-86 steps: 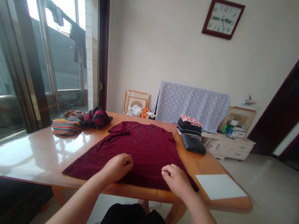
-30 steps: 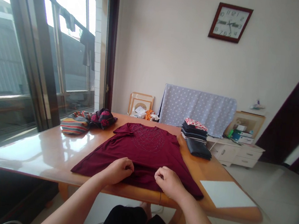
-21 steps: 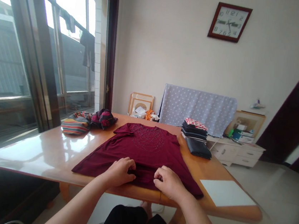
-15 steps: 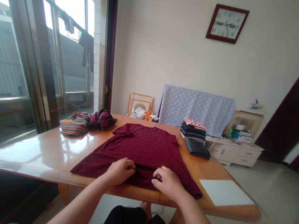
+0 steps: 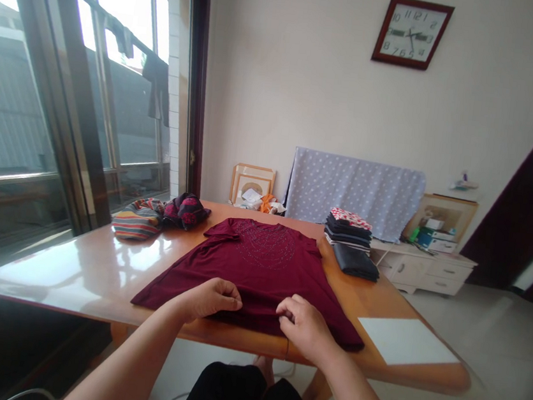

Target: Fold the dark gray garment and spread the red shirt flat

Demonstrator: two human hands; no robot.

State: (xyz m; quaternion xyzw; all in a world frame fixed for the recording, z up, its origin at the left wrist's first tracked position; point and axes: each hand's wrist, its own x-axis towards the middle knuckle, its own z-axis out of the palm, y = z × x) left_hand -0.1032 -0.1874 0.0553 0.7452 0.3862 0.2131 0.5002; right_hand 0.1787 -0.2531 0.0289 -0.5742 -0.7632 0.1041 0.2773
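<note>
A dark red short-sleeved T-shirt (image 5: 262, 276) lies spread on the wooden table, its neck at the far side and its hem along the near edge. A round pattern of small shiny dots decorates its chest. My left hand (image 5: 213, 300) is closed, thumb and forefinger pinching the shirt cloth near the hem. To its right, my right hand (image 5: 303, 325) has curled fingers closed on the cloth by the hem. Between the hands the fabric bunches in a low ridge. The exact fingertip contact of the right hand is partly hidden.
On the table (image 5: 94, 280), a striped cloth bundle (image 5: 138, 220) and a dark patterned bundle (image 5: 187, 211) lie at the back left. A stack of folded clothes (image 5: 348, 230) and a dark folded garment (image 5: 355, 263) stand right of the shirt. A white sheet (image 5: 407, 342) lies near the right corner.
My left hand has shifted slightly left, its fingers now pinched closer together. The right hand stays nearly in place. The whole view has moved a little.
</note>
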